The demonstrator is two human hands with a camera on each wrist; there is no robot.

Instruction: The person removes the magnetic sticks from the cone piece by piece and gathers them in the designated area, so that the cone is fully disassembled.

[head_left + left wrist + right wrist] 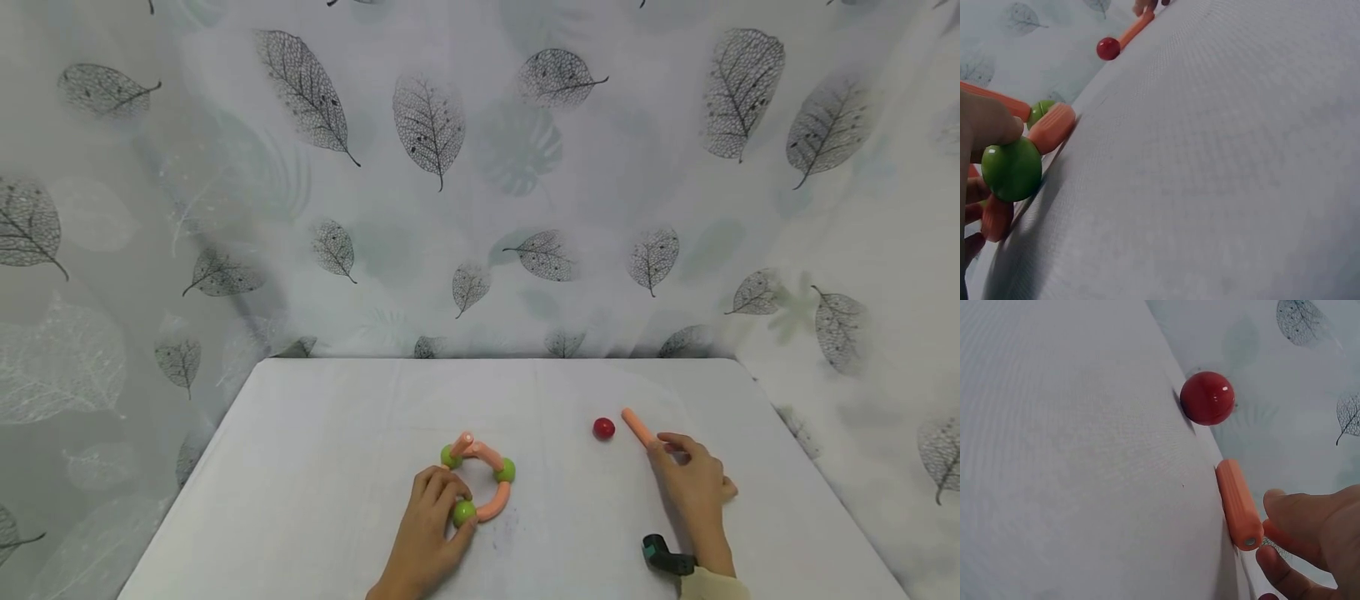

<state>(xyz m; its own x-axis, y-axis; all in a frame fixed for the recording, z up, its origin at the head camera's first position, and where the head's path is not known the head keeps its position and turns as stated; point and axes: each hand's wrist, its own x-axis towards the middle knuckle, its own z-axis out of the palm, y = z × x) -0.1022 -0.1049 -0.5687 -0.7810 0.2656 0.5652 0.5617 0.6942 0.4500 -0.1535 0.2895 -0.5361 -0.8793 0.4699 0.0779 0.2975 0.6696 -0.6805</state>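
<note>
Head view, lower centre of the frame: your left hand [429,533] lies on the desk [315,467] with its fingers curled over the nearest green ball [463,512] of a small ring toy [480,479], a loop of orange rods joined by green balls. In the left wrist view, at the left edge, a fingertip [988,125] presses on top of that green ball [1011,169], with an orange rod [1051,128] running up and right from it; your hand is grasping the ball, not released.

Head view, lower right: your right hand [693,492] rests on the desk with its fingers bent around the near end of a loose orange rod [638,427], which points toward the upper left of the frame. The right wrist view, lower right, shows the fingers [1300,515] closing on one end of the rod [1239,504] while most of the rod stays uncovered; the grip is a light pinch at that end.

A red ball [603,428] sits on the desk just left of the rod's far tip, apart from it and from your fingers; in the right wrist view it appears above the rod [1207,398].

A dark strap device [663,557] is worn at your right wrist. A leaf-printed cloth [480,167] hangs behind the desk.
</note>
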